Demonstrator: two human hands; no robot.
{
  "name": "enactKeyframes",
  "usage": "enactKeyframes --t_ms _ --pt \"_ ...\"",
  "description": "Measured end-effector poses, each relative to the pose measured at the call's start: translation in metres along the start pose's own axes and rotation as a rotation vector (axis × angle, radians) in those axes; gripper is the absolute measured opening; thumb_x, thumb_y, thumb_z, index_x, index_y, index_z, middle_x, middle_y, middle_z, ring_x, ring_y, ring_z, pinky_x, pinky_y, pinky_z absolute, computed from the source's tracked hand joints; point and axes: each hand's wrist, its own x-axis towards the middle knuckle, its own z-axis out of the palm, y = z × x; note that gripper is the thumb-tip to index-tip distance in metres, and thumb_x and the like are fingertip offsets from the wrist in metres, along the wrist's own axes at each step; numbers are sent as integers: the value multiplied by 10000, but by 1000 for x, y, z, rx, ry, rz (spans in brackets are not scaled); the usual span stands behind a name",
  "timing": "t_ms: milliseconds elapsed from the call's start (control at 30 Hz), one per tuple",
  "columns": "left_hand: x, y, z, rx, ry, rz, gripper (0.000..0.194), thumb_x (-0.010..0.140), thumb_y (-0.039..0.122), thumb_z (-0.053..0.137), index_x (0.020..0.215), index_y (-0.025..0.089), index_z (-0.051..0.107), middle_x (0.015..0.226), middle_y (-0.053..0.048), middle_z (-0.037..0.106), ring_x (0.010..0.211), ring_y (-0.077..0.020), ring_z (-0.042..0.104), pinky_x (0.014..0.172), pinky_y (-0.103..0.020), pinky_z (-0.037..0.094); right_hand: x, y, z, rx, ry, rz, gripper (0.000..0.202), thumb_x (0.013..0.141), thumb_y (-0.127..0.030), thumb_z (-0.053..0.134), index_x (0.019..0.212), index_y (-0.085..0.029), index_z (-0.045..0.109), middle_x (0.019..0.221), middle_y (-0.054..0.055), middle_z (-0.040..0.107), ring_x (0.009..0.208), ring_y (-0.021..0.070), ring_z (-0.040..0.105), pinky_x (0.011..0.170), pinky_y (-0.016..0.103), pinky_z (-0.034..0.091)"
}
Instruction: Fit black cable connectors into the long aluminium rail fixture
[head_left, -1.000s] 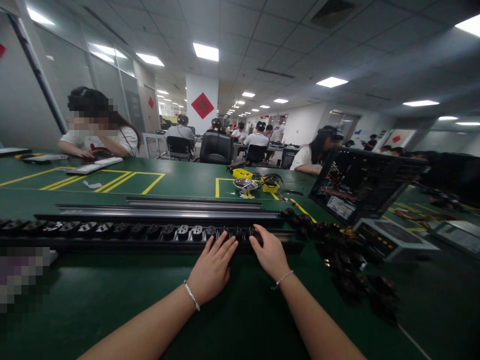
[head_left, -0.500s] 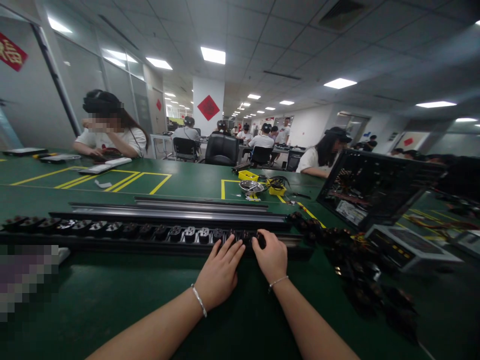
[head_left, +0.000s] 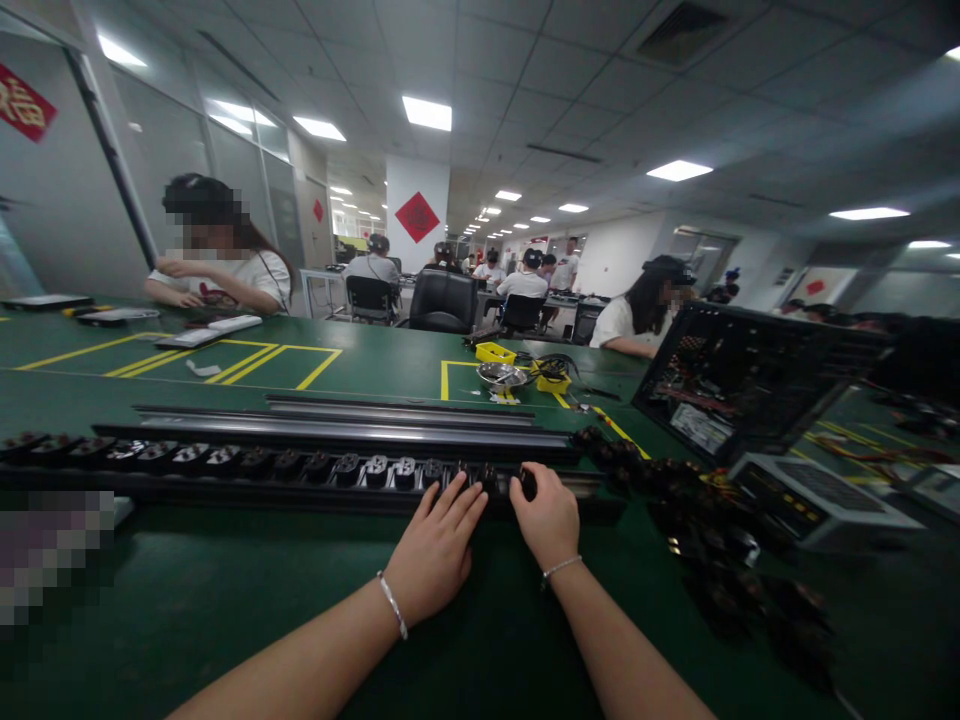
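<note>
A long black metal rail (head_left: 247,490) lies across the table before me, with a row of black socket modules (head_left: 349,468) seated along it, some with shiny metal parts. My left hand (head_left: 433,550) rests with outstretched fingers on the rail's front edge, fingertips against the last modules of the row. Just right of it, my right hand (head_left: 551,515) pinches a black socket module (head_left: 528,485) between thumb and fingers at the rail. Part of that module is covered by the fingers. A short gap separates it from the row.
Behind lie more metal rails (head_left: 337,432). Loose black modules (head_left: 720,545) are heaped at right, near a grey power supply (head_left: 817,505) and an open computer case (head_left: 750,385). Farther back stand a metal bowl (head_left: 501,376) and yellow bins (head_left: 495,353). Co-workers sit across the table.
My right hand has shifted slightly right with the module, widening the gap to the row. My left hand stays nearly in place. The co-worker at left has moved a hand.
</note>
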Motion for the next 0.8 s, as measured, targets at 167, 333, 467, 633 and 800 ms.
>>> enactKeyframes --t_ms 167,333,467,633,800 --pt "0 2 0 9 0 -8 622 800 169 431 1403 219 290 1480 7 302 1392 -210 117 1115 -450 176 0 2 -1 -7 -5 -3 264 805 -331 487 994 -185 600 963 50 658 906 187 584 814 300 370" --pt "1 3 0 -3 1 -13 595 819 203 440 1398 217 304 1483 -8 298 1390 -218 126 1116 -453 168 3 1 -4 -7 -20 -6 256 805 -354 491 967 -193 607 915 46 660 886 184 581 795 289 366" --pt "1 2 -1 -19 0 -13 588 825 235 452 1396 223 310 1473 -6 319 1387 -218 136 1115 -451 170 4 0 -4 -32 -20 14 227 786 -342 509 936 -203 609 888 40 659 860 185 574 772 290 360" --pt "0 2 0 7 11 -11 616 800 189 460 1396 224 309 1464 -10 336 1386 -213 141 1110 -442 185 5 2 -4 -51 -11 25 214 777 -329 505 916 -200 604 862 40 652 853 184 566 763 290 352" --pt "0 1 0 -13 7 -11 595 820 228 456 1397 221 310 1470 -10 323 1387 -219 137 1113 -446 170 5 5 -3 -59 10 23 216 767 -329 501 911 -197 595 859 42 641 855 185 559 758 293 344"
